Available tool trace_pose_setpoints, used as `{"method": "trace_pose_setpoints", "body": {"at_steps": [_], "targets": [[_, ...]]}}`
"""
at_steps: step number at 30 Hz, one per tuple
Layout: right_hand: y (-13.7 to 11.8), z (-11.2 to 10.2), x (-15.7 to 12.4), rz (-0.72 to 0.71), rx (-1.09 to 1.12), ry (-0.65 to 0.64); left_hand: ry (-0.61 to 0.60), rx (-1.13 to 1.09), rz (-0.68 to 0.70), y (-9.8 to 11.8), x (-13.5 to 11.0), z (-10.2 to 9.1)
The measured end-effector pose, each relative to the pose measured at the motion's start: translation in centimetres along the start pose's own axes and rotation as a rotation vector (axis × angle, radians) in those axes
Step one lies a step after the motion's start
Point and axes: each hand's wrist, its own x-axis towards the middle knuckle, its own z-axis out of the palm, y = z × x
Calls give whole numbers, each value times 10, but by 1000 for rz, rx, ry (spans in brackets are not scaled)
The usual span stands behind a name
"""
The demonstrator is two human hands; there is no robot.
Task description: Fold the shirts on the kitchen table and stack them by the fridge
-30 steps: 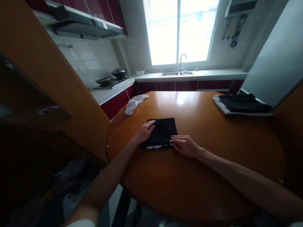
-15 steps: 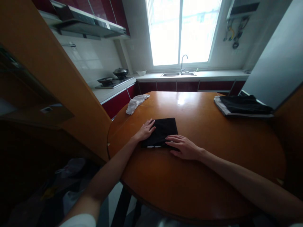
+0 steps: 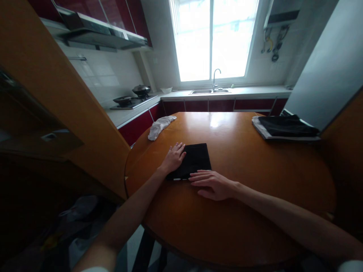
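Observation:
A black folded cloth (image 3: 196, 156), probably a garment, lies flat on the wooden table (image 3: 241, 211) in front of me. Small white marks show along its near edge. My left hand (image 3: 173, 158) rests on the cloth's left side with its fingers stretched out. At the near right edge is my right hand (image 3: 212, 184), its fingers extended along that edge and touching it. Neither hand grips anything.
A crumpled white cloth (image 3: 160, 127) lies at the table's far left. Folded dark and light clothes (image 3: 287, 126) are stacked at the far right. Beyond the table are a sink (image 3: 210, 91) and a stove with pans (image 3: 141, 90).
My right hand has slid slightly toward me and left, to the cloth's near edge. My left hand stays on the left side. The view has shifted a little.

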Motion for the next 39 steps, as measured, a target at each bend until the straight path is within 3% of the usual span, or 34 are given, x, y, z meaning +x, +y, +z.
{"method": "trace_pose_setpoints", "body": {"at_steps": [3, 5, 11, 15, 19, 24, 27, 30, 34, 39], "targets": [[11, 6, 12, 215, -117, 214, -64, -4, 117, 23, -7, 7], [25, 12, 24, 402, -199, 249, -142, 9, 153, 31, -11, 14], [75, 30, 66, 722, -305, 68, -159, 127, 166, 26, -15, 29], [96, 34, 72, 876, -280, 45, -126, 185, 156, 24, -17, 31], [114, 27, 68, 961, -277, 53, -141, 196, 159, 27, -18, 31], [139, 5, 65, 1093, -362, 35, -171, 219, 141, 31, -17, 26], [136, -5, 64, 1067, -466, 122, -198, 232, 134, 30, -16, 25], [113, 0, 59, 874, -443, 171, -199, 236, 146, 28, -16, 27], [76, 21, 44, 709, -251, 26, -184, 236, 158, 25, -14, 31], [59, 29, 32, 742, -246, -16, -163, 192, 96, 15, -4, 26]]}}
